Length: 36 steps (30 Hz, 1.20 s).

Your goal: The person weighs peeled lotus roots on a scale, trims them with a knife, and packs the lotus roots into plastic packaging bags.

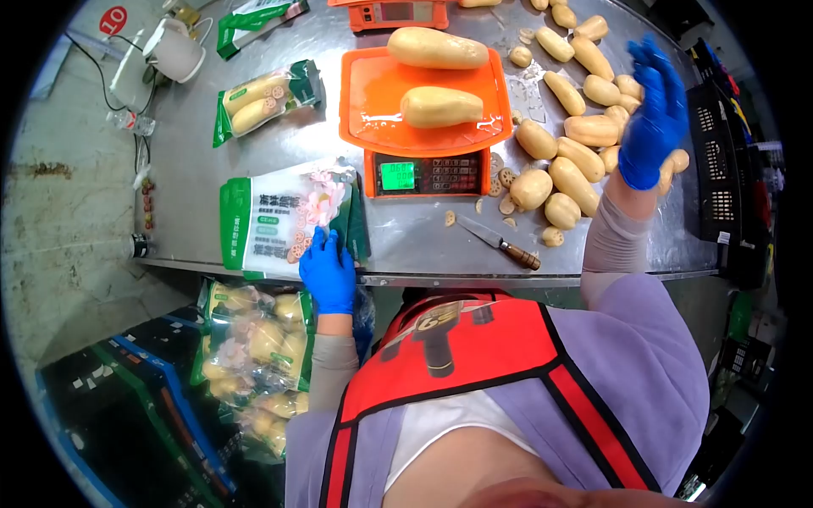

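My left hand (329, 273), in a blue glove, lies on the lower right part of a flat white and green printed bag (275, 222), its fingers slightly apart. My right hand (654, 118), also gloved in blue, is raised over the right side of the table with fingers stretched out and nothing in them. Below and beside it lie several lotus root segments (574, 186). Two more segments, one lotus root (436, 48) behind another lotus root (442, 107), rest on the orange tray of a digital scale (428, 175), whose display is lit green.
A wooden-handled knife (518, 254) and cut slices lie near the table's (406, 245) front edge. A filled lotus root bag (267, 102) sits left of the scale. More filled bags (262, 339) stand below left. Black crates (718, 169) line the right, and a white kettle (175, 49) the upper left.
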Each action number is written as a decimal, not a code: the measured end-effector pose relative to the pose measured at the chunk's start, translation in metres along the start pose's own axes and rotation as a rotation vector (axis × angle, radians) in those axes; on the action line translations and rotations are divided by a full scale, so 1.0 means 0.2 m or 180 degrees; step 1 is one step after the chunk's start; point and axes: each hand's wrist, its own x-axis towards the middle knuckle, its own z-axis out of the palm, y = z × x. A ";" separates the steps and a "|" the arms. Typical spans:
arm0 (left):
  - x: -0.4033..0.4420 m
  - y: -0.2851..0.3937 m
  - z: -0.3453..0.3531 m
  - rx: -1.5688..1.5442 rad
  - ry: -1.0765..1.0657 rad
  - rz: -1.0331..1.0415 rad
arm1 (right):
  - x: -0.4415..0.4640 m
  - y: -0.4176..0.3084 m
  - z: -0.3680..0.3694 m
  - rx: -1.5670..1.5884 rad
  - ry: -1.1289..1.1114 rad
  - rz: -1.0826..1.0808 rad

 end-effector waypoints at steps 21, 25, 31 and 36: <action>0.02 -0.16 0.21 -0.1828 0.1120 -0.0610 | -0.08 0.80 0.53 -0.1687 -0.2843 -0.1033; 0.02 -0.14 0.20 -0.1762 0.1251 -0.0457 | -0.08 0.83 0.52 -0.1658 -0.2815 -0.1114; 0.03 -0.08 0.13 -0.1578 0.1322 -0.0318 | -0.10 0.75 0.47 -0.1484 -0.2970 -0.1038; 0.03 -0.11 0.17 -0.1449 0.1464 -0.0298 | -0.05 0.70 0.38 -0.0848 -0.3427 -0.0556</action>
